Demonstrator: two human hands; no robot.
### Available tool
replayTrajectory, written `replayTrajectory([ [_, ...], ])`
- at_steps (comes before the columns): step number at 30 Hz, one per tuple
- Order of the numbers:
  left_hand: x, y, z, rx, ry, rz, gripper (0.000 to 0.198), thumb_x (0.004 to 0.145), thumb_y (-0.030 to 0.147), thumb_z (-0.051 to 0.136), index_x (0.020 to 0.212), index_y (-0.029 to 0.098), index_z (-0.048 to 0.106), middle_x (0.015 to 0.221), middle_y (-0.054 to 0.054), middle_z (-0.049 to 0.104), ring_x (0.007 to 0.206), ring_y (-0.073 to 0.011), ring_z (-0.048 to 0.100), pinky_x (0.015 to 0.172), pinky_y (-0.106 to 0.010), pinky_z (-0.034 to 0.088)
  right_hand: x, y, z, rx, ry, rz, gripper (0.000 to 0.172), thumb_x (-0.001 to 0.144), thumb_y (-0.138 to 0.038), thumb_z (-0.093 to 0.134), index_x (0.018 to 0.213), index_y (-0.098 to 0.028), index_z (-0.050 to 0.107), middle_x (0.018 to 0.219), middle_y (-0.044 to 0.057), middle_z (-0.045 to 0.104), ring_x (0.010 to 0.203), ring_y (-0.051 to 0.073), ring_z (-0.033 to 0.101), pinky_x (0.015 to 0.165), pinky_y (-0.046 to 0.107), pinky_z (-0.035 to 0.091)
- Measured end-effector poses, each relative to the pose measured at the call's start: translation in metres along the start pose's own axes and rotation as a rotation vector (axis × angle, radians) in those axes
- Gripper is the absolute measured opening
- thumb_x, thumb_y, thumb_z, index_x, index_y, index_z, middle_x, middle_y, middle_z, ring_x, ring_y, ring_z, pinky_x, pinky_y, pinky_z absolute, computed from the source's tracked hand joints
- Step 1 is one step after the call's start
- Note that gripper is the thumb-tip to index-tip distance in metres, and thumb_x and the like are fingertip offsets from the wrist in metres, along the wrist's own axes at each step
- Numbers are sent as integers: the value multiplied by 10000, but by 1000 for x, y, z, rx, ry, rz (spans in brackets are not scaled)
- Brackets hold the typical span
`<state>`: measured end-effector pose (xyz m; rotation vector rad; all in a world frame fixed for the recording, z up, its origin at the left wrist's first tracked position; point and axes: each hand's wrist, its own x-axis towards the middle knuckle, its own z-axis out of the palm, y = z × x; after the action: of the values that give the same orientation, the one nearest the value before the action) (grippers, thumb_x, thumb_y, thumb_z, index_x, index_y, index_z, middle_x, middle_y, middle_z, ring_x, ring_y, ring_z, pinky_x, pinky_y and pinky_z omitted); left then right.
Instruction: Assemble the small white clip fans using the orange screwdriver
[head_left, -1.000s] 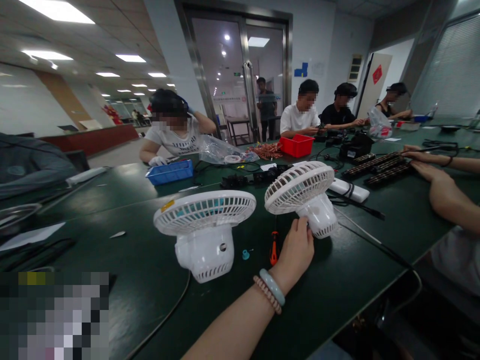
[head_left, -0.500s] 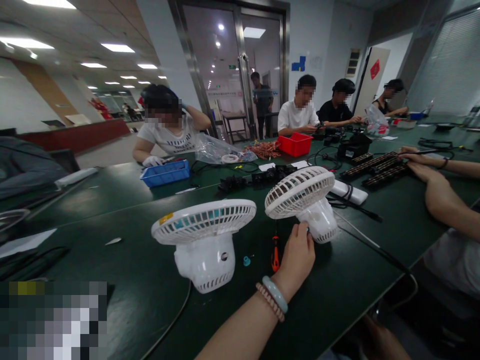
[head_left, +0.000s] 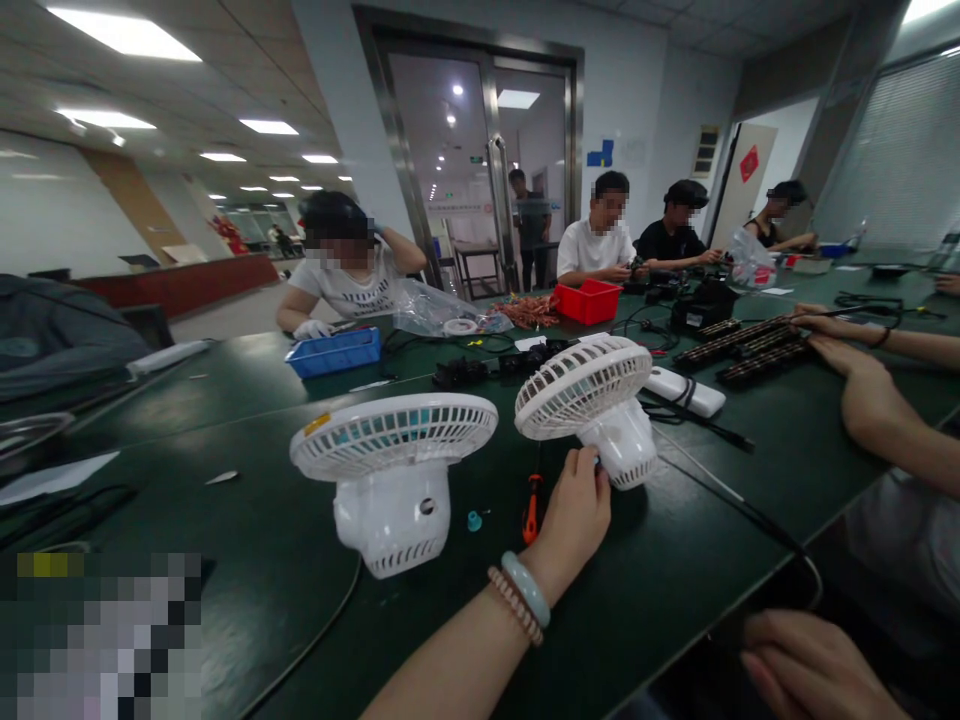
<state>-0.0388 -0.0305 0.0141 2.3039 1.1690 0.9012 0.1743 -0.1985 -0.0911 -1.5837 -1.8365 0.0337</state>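
Note:
My left hand (head_left: 574, 510), wearing a bangle and a bead bracelet, reaches to the base of the right white fan (head_left: 619, 440). Its thumb and fingers pinch a small bluish piece on the side of that base, mostly covered by the fingers. At the lower right, my right hand (head_left: 817, 660) hangs beyond the table edge with curled fingers; whatever is in them is hidden. Left of my left hand stands a second white fan (head_left: 397, 510) with a round hole in its base. Between the fans lie a teal knob (head_left: 474, 520) and an orange-handled screwdriver (head_left: 532, 510).
Across the green table (head_left: 255, 440), a gloved person has a blue bin (head_left: 334, 353). Behind the fans are black parts (head_left: 465, 372), a red bin (head_left: 587, 302) and a white power strip (head_left: 686, 390). Another person's hands touch dark strips (head_left: 765, 350) at right.
The view has shifted, so the fans and my left hand appear slightly further left. My right hand has risen into view at the lower right. My left hand keeps its pinch at the fan base.

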Motion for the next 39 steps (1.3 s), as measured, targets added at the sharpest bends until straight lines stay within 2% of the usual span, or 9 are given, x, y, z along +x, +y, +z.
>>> replayTrajectory([
  [2,0,1,0,1,18,-1,236,864,217,354,1074,184,456,1065,-89,479,962,-181,502,866,-352,445,55,-16,-38,-50,192,-14,180,734,-401,504,646,-417,660,740,52,662,721,240,644,660,388,523],
  [5,2,2,3,-15,34,4,221,857,217,370,1053,182,465,1044,-80,472,945,-178,500,865,-356,447,157,-35,-70,-139,213,23,406,839,-424,360,601,-215,614,667,78,607,614,174,574,631,312,457],
  [8,3,2,7,-25,88,1,211,847,220,389,1039,177,465,1042,-78,461,940,-177,492,875,-370,440,244,-37,-62,-255,114,213,460,853,-428,321,679,-148,642,678,102,635,633,158,554,616,260,387],
  [11,3,3,12,-27,135,-8,232,822,244,441,1042,171,454,1078,-89,435,979,-188,475,880,-382,436,283,-26,-37,-258,85,470,472,862,-372,290,839,-93,670,832,175,666,760,190,584,644,256,362],
  [16,5,3,17,-21,170,-56,323,757,315,542,1027,168,442,1089,-94,430,996,-203,477,868,-389,438,271,-4,-12,-229,142,462,435,867,-287,251,924,-118,648,939,166,657,877,218,591,730,281,377],
  [21,7,8,23,-167,198,-179,479,664,358,656,1034,166,420,1062,-102,509,978,-213,539,861,-391,435,267,16,3,-208,-47,513,414,879,-274,272,1004,-77,614,1001,199,635,962,237,582,799,312,390],
  [25,13,14,31,-328,209,-343,718,612,417,708,1171,179,326,1028,-116,580,900,-212,606,803,-362,461,271,23,19,-159,-134,464,452,902,-305,252,981,-80,635,1048,191,631,1019,222,568,855,291,380],
  [30,32,19,43,-338,335,-595,779,562,503,721,1155,165,345,1079,-142,577,963,-226,593,835,-370,449,270,24,27,-70,-154,457,497,909,-306,212,998,-63,636,1093,198,617,1065,230,547,887,294,363],
  [39,32,10,52,-519,487,-533,740,521,431,775,1106,171,404,1124,-108,547,1016,-189,559,883,-375,428,262,15,23,-100,-2,432,542,901,-369,210,908,-71,662,956,196,651,947,236,572,847,309,362],
])
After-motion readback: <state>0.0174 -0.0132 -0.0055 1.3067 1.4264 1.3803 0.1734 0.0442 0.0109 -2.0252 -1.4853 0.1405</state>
